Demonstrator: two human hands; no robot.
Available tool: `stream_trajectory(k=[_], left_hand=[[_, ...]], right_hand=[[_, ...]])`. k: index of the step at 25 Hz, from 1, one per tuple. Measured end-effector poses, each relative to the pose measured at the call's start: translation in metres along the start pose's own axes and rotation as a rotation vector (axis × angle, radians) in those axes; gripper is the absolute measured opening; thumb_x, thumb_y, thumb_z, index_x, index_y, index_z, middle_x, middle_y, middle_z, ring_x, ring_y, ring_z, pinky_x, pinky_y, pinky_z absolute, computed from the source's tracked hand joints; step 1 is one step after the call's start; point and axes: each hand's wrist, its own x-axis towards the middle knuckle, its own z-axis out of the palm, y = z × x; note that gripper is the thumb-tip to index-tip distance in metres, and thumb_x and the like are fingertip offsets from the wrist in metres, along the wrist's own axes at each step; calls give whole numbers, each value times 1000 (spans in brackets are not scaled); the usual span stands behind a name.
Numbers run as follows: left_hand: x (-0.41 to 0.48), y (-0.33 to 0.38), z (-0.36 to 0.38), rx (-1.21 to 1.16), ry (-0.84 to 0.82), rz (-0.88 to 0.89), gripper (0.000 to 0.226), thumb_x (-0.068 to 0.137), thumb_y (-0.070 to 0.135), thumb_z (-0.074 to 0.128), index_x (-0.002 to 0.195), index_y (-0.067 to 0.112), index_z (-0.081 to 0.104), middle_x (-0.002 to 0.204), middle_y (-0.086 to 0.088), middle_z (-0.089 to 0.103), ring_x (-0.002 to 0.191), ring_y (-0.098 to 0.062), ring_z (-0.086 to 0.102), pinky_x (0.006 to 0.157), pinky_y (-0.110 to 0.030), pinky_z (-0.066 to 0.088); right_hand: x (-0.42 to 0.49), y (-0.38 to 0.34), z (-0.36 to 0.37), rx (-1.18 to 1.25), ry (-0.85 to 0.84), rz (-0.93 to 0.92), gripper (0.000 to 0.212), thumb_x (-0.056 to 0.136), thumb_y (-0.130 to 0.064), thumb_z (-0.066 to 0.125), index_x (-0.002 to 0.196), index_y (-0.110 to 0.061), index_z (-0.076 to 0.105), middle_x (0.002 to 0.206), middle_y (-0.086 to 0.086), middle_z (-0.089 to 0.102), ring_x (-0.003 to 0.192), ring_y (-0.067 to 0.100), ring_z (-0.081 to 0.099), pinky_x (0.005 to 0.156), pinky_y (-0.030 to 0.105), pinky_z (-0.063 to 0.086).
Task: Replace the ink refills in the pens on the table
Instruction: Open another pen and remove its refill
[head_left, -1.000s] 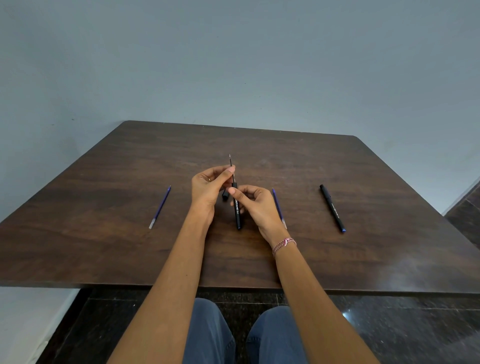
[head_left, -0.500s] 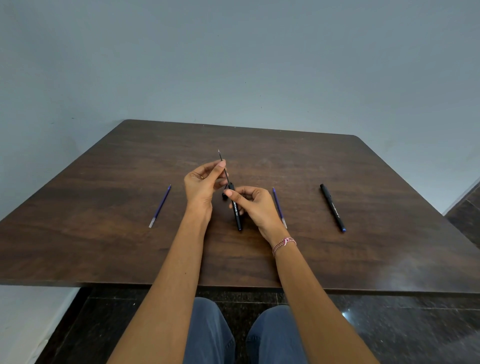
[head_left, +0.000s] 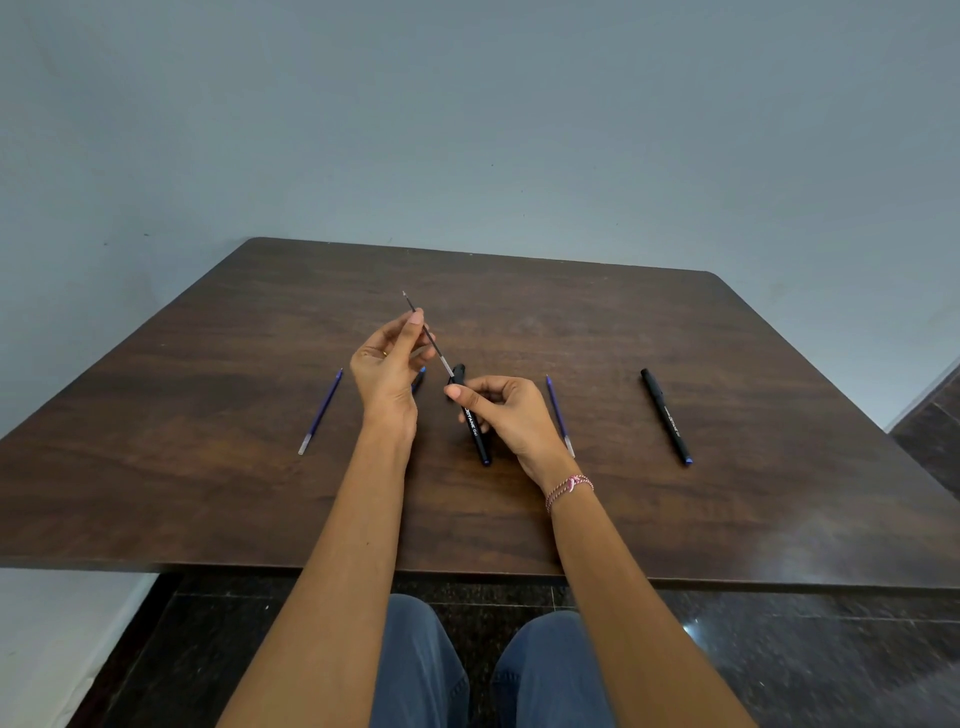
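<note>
- Where white print runs along the black pen barrel (head_left: 475, 428), it is read as "JOTANE Gel", though the first letters are not sharp; a blue tip is seen at the barrel's near end.
- The barrel is held slantwise over the table (head_left: 727, 519), open end pointed away from the person. It is gripped by the right hand (head_left: 506, 410), thumb laid across the upper part and the other fingers curled underneath. Whether the near end rests on the wood cannot be told.
- A thin dark refill (head_left: 427, 332) is pinched between thumb and forefinger of the left hand (head_left: 387, 374); the other fingers are loosely curled. The metal point is raised up and away beyond the fingertips. The pale lower end is found right at the barrel's mouth; whether it sits inside or just clear cannot be told.
- A small dark piece with a blue end (head_left: 420, 375) is noted on the table just behind the left hand, mostly hidden by it.
- One blue refill (head_left: 321, 413) is laid on the table to the left, well apart from the left hand; a second blue refill (head_left: 558, 410) lies just beside the right hand, on its right.
- A second black pen (head_left: 666, 415) is laid further right, blue tip toward the person; white print is carried on it, too small to be read.
- A gold ring (head_left: 384, 354) is seen on the left hand and a pink thread bracelet (head_left: 569, 488) on the right wrist.
</note>
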Motion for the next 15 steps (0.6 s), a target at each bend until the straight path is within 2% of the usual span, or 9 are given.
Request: stream_trajectory(k=[5, 12, 15], left_hand=[[5, 3, -4, -164, 113, -33, 8, 83, 8, 71, 79, 14, 67, 64, 4, 68, 61, -5, 64, 57, -17, 52], [8, 3, -6, -235, 164, -28, 10, 83, 9, 70, 79, 16, 66, 67, 5, 69, 64, -6, 65, 60, -18, 53], [10, 3, -6, -260, 190, -29, 8, 84, 9, 70, 81, 15, 66, 67, 5, 69, 64, -6, 65, 61, -18, 53]], right_hand=[[0, -1, -2, -8, -13, -3, 20, 78, -31, 77, 85, -12, 74, 65, -6, 69, 59, 0, 63, 52, 13, 45], [1, 1, -3, -2, -8, -7, 20, 79, -31, 76, 85, -11, 73, 64, -6, 69, 58, -1, 61, 52, 13, 45], [2, -1, -4, 33, 23, -7, 14, 81, -28, 75, 82, -14, 73, 61, -10, 68, 55, -3, 58, 51, 12, 44]])
